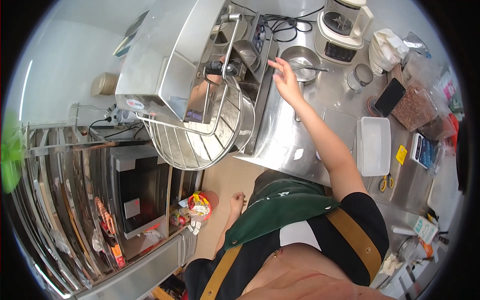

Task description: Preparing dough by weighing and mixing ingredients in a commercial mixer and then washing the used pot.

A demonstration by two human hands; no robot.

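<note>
My right hand [288,84] is raised over the steel counter, its fingers spread and nothing in them. It is nearest to a metal bowl [311,55] with a wire whisk [306,66] lying across it. On my left stands a large steel stand mixer [150,60]. White flour or dough [212,137] shows in its bowl through the wire guard [165,145]. Down by my side hangs my left hand [237,203], empty, with loosely bent fingers slightly apart. It touches neither the mixer nor the counter.
A blender [342,30], a lidded jar [361,76], a dark phone [390,97] and bags stand at the back right. Closer are a white tub [375,145] and yellow scissors [386,183]. At lower left are a rack [60,200], an oven [142,185] and a red bin [202,204].
</note>
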